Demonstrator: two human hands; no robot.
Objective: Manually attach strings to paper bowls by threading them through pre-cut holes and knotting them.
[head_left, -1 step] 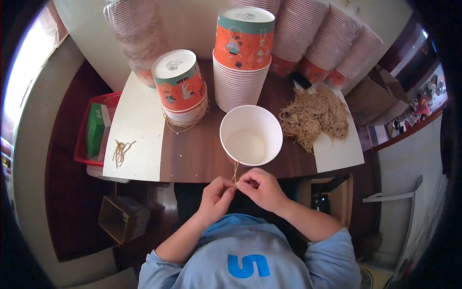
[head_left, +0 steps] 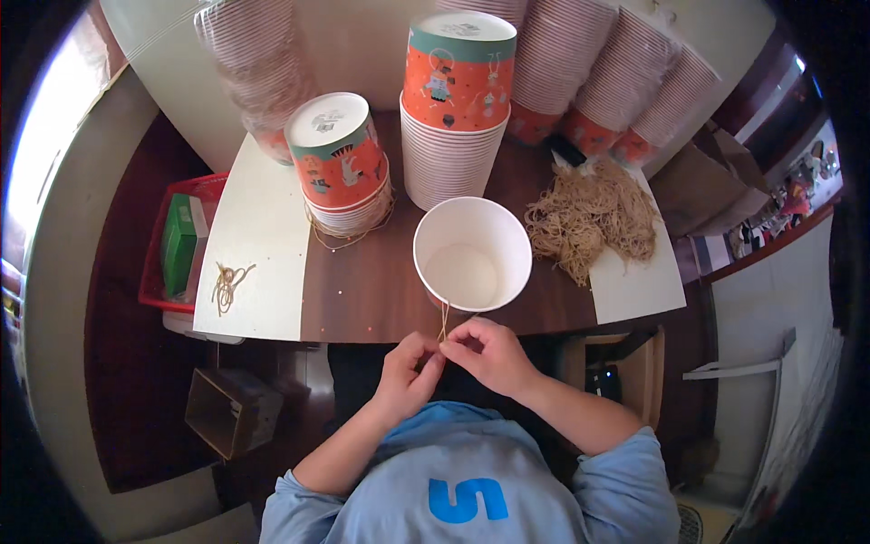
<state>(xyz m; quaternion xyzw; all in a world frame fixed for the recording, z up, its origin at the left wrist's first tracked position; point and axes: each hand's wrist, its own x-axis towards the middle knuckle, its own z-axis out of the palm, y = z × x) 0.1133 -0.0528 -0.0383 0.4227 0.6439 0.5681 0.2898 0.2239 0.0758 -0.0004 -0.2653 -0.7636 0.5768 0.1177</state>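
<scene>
A white paper bucket [head_left: 471, 254] stands open end up at the table's front edge. From its near rim a loop of tan string [head_left: 445, 317] runs down toward me. My left hand [head_left: 410, 374] and my right hand [head_left: 489, 358] meet just in front of the bucket, both pinching the string between thumb and fingers. The fingertips hide where the strands cross. Beyond, on the left, an upside-down orange and green bucket stack [head_left: 337, 168] has string gathered around its lower rims. A taller stack of nested buckets [head_left: 456, 136] is behind the white one.
A heap of tan strings [head_left: 594, 222] lies on the right, and a small string bundle [head_left: 228, 288] on the left. Plastic-wrapped bucket stacks [head_left: 562, 54] line the wall. A red crate [head_left: 156, 272] holds a green box. A cardboard box [head_left: 234, 412] is on the floor.
Hardly anything differs. My fingers have shifted very slightly around the string, and the bucket stays where it was.
</scene>
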